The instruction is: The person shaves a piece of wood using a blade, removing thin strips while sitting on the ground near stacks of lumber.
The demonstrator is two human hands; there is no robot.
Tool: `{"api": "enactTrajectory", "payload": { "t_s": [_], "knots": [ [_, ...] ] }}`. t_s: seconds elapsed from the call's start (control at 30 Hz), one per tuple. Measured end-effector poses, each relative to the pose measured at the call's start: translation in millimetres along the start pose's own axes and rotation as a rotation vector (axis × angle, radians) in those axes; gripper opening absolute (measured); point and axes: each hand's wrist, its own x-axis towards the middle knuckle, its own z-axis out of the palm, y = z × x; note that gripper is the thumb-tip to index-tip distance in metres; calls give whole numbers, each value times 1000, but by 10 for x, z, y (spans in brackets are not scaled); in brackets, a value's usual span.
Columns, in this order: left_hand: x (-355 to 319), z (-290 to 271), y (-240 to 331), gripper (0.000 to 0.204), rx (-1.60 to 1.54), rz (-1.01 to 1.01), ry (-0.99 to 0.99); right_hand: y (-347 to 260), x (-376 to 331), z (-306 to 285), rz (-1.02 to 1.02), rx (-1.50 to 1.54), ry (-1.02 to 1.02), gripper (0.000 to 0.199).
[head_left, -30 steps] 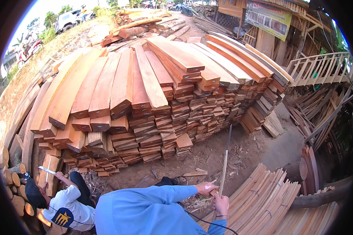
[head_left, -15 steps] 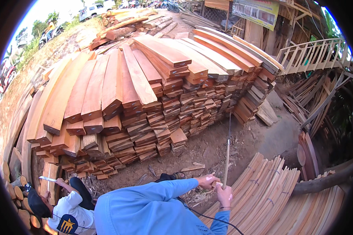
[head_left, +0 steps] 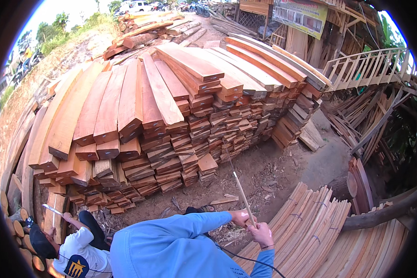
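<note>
My left hand (head_left: 240, 217) and my right hand (head_left: 263, 234), in blue sleeves, are both closed on a long thin pale stick (head_left: 243, 194), my right hand lower down. The stick slants up and to the left, with a whitish section and a thin dark far end (head_left: 229, 157) in front of the lumber stack. Whether that dark end is part of the stick or a blade seen edge-on, I cannot tell. A large stack of sawn planks (head_left: 162, 134) stands ahead. Beside my right hand lies a bundle of narrow pale wooden strips (head_left: 301, 222).
At lower left a person in a white shirt (head_left: 85, 250) holds a long blade (head_left: 53, 209) by a board. A thick log (head_left: 380, 215) crosses at right, below a wooden railing (head_left: 366, 69). A dark cable (head_left: 250, 258) runs near my right arm. Logs (head_left: 148, 37) lie behind the stack.
The stick has swung from nearly upright to a leftward slant, its far end moving left. Both hands have shifted slightly left. The other person's blade has tilted.
</note>
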Motion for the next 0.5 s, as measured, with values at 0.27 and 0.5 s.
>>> {"api": "enactTrajectory", "payload": {
  "t_s": [0.27,0.5],
  "knots": [
    [48,-305,437,49,-37,-183,-94,-248,-166,-131,157,549,-35,21],
    [-22,-249,382,34,-100,-169,57,-26,-96,6,145,891,2,26]
  ]
}}
